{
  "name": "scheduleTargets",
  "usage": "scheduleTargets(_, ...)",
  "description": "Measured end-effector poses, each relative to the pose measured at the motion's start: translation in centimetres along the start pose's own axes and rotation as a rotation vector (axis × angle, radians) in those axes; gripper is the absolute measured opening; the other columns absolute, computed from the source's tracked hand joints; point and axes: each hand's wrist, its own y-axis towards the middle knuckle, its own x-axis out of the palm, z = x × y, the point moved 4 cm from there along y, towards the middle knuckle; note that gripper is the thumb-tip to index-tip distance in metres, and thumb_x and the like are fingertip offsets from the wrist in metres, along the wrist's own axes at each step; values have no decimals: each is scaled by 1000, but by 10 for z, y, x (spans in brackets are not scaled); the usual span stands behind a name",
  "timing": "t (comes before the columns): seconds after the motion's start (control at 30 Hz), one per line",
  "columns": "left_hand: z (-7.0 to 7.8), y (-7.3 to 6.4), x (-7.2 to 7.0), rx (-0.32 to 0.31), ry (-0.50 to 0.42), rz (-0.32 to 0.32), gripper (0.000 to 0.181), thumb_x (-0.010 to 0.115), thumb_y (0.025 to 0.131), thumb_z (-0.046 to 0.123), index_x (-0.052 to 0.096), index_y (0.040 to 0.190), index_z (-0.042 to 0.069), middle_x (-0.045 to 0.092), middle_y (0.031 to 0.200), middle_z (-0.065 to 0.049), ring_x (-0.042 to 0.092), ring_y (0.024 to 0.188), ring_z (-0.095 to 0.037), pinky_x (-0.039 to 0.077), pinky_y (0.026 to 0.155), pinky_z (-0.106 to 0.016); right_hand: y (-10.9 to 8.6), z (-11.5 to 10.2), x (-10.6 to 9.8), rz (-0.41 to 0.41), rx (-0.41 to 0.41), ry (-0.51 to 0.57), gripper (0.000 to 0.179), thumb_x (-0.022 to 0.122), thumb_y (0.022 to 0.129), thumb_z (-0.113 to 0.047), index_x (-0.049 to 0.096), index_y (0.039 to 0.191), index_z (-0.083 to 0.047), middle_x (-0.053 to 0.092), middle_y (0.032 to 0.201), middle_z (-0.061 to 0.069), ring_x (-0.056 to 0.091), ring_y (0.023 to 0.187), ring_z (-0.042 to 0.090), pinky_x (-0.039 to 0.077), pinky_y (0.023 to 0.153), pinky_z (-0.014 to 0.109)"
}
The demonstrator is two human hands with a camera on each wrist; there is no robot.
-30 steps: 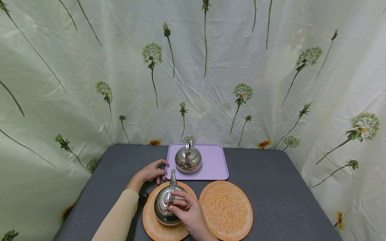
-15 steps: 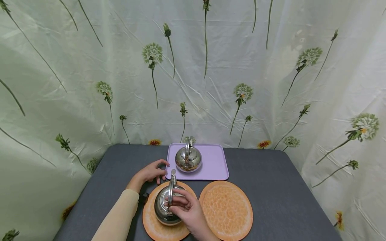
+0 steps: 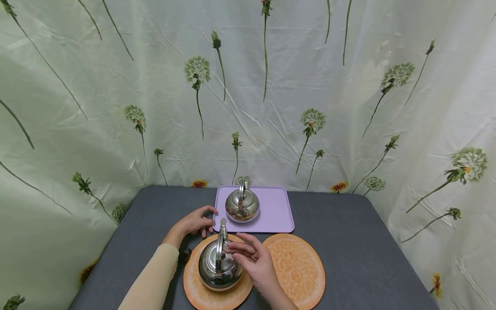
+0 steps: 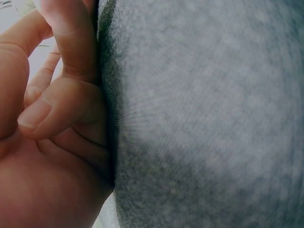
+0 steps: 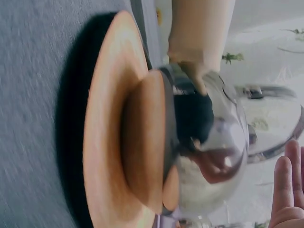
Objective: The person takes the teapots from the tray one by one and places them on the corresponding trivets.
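Observation:
A shiny steel kettle (image 3: 211,275) stands upright on the left round orange mat (image 3: 192,280), its handle (image 3: 219,254) raised. Just right of that handle is my right hand (image 3: 258,263), fingers loosely extended and holding nothing. The right wrist view has the kettle's reflective side (image 5: 228,142) with my fingers (image 5: 283,185) beside its handle, a small gap apart. My left hand (image 3: 193,222) rests by the left edge of a lilac tray (image 3: 275,211), fingers loosely bent around nothing; fingertip contact with the rim is unclear. On the tray sits a second steel kettle (image 3: 242,209).
A second round orange mat (image 3: 296,271) lies to the right, close beside the first. Dark grey cloth (image 3: 348,249) covers the table. Behind and at the sides hangs a pale curtain (image 3: 252,116) printed with dandelions.
My right hand has let go of the near kettle's handle and moved slightly right and away. The kettle has stayed on its mat, and my left hand has not moved.

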Motion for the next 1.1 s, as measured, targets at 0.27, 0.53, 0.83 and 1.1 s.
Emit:
scheduleTargets(0.27,0,1,0,6,-1,-3,38,65,91,20,53,127,20,69,71,-5,57,43,-14,28,37,-22,8,-11,-17,81,-27,-29,49,69,92,-11,52,138,-10,65,125,27,71,108,21,54,94,31)
scheduleTargets(0.53,0,1,1,-19,8,-7,38,65,91,22,53,127,22,70,73,-5,57,44,-14,29,38,-23,22,-21,-36,160,-39,-34,48,71,91,-15,55,137,-14,69,124,18,71,109,21,54,93,29)
scheduleTargets(0.83,-2,2,0,-27,8,-4,38,65,92,22,53,128,23,70,73,-5,58,44,-14,29,39,-23,44,-26,-54,160,-90,-87,47,71,92,-14,56,136,-13,66,127,21,70,110,22,53,94,28)
scheduleTargets(1.1,-2,2,0,-32,-7,-7,38,65,92,21,53,128,23,70,73,-6,58,44,-14,29,38,-23,61,-28,-64,205,-87,-136,46,69,92,-6,58,135,-17,68,125,17,71,109,24,53,93,26)
